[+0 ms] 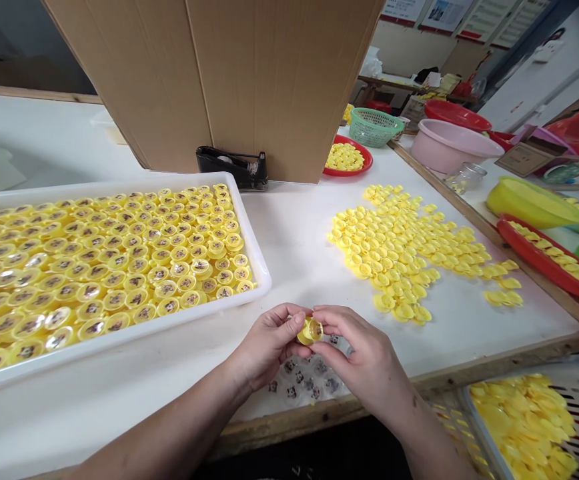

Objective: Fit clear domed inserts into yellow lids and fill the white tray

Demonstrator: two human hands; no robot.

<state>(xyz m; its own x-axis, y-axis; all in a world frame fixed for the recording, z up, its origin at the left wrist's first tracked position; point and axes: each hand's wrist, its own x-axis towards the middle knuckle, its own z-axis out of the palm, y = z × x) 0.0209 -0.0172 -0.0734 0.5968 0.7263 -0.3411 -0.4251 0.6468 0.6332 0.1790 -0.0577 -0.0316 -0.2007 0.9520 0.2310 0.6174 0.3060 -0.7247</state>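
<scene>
Between my left hand and my right hand is a small yellow plastic cap, pinched by the fingertips of both. Just below them, a clear sheet of small panda-like stickers lies on the white table. To the left, a white tray is packed with yellow caps showing clear domes over small pictures. A loose spread of yellow plastic pieces lies to the right of my hands, apart from them.
A tall cardboard box and a black tape dispenser stand at the back. A red plate of yellow pieces, a green basket and a pink basin lie beyond. A white crate of yellow pieces sits low at right.
</scene>
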